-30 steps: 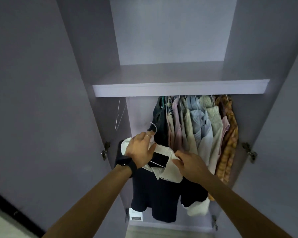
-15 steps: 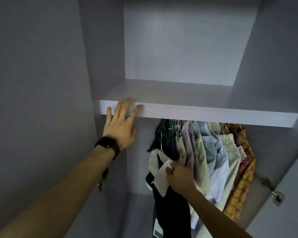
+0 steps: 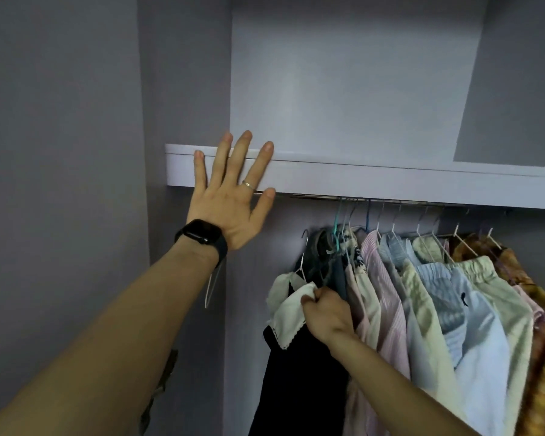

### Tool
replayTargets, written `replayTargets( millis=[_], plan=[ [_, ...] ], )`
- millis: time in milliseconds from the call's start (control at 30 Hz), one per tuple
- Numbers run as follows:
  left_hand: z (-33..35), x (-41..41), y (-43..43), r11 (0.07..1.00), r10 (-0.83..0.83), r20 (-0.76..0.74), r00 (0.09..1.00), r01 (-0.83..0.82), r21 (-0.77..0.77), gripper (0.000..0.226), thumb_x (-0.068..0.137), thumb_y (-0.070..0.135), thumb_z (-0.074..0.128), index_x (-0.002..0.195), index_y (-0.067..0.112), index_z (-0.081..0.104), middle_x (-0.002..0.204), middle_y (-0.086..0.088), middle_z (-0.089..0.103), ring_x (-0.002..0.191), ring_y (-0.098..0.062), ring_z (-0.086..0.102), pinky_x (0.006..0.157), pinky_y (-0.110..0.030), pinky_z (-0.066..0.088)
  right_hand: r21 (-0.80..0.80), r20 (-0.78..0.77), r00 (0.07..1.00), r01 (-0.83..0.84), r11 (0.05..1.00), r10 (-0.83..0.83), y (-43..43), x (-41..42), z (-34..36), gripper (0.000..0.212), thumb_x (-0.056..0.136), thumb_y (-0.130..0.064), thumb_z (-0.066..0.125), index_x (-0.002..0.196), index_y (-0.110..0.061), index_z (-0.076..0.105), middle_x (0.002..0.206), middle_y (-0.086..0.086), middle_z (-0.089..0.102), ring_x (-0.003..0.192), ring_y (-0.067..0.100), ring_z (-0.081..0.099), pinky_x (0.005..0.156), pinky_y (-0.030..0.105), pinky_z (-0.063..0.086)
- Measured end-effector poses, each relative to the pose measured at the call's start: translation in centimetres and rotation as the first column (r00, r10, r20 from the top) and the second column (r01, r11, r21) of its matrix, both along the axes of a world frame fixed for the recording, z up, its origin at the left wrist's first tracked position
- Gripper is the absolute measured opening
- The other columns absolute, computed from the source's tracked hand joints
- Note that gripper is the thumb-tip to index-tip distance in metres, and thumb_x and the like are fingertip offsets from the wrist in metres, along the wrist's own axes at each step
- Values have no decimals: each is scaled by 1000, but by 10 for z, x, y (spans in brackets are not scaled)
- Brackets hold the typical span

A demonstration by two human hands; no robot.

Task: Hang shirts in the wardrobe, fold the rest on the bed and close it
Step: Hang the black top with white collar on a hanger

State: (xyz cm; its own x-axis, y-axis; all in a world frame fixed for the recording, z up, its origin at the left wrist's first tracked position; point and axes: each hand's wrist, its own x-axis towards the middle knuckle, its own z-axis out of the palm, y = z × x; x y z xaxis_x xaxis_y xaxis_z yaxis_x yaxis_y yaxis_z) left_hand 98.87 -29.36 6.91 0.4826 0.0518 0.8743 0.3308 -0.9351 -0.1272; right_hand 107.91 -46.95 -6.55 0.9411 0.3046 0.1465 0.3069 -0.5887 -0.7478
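The right hand [image 3: 326, 313] grasps the dark shirt [image 3: 296, 388] by its collar, hanger hook [image 3: 305, 237] below the rail [image 3: 312, 195] (other shirts [image 3: 422, 294] already hang there), left hand [image 3: 230, 196] flat and released on the shelf edge [image 3: 390, 184]; folding and closing probably remain.

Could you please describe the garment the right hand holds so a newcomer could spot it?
Look under the wardrobe shelf at the row of hanging clothes. At its left end, the right hand grips a black garment. Unlike its neighbours, it has a wide cream collar.
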Motion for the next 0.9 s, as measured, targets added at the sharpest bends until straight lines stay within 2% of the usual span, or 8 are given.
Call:
replayTargets(
  millis=[133,233,400,533,633,767,867,900],
  plan=[
    [-3,5,1,1000,-13,69,998,12,27,67,100,57,18,156,38,-12,167,0,-7,153,-26,-11,118,-56,-13,78,102,994,31,996,-39,15,22,17,33,100,-29,49,117,-3,61,123,21,65,115,39,59,89,33,46],
    [-4,7,2,999,-21,98,995,18,32,66,100,57,19,157,37,-9,167,0,-4,153,-25,-9,119,-56,-11,130,207,974,63,989,-90,24,30,32,37,101,-28,50,128,-3,56,126,22,63,118,40,58,90,35,45],
    [-3,7,2,999,-43,106,993,41,28,66,99,57,19,157,38,-7,167,1,0,154,-25,-8,119,-56,-9,109,270,953,109,988,-135,42,46,48,41,101,-26,49,136,-4,48,126,25,62,118,42,58,92,37,46],
    [-5,6,-1,998,-59,120,991,57,21,67,99,55,21,158,37,-5,166,0,5,154,-25,-5,118,-55,-10,-102,222,970,125,987,-99,51,64,46,47,103,-26,48,141,1,38,136,25,55,125,40,53,95,39,46],
    [-5,6,-2,999,-52,117,992,52,7,67,99,53,23,158,36,-4,165,0,7,153,-25,-3,118,-54,-12,-215,253,965,117,970,-60,55,64,31,51,103,-26,46,144,-1,28,141,23,49,125,41,53,94,43,46],
    [-4,4,-4,999,-46,101,994,47,-9,67,101,51,28,158,35,-4,166,-2,7,153,-26,-3,118,-54,-12,-383,418,909,175,907,1,53,40,4,81,100,-32,49,157,-4,-2,148,16,33,128,36,46,91,43,48],
    [-10,1,-7,998,-42,70,997,45,-44,68,101,50,29,158,36,-6,166,-1,5,153,-26,-4,118,-54,-12,-480,415,909,176,859,45,44,24,-8,85,101,-24,46,156,-6,-16,156,16,20,134,35,37,98,42,47],
    [-5,-2,-9,996,-46,38,998,48,-71,67,101,51,28,158,36,-7,166,0,5,153,-26,-4,118,-53,-12,-510,364,929,142,848,63,40,18,-5,85,101,-23,45,156,-7,-18,159,16,15,136,36,36,98,43,47]
  ],
)
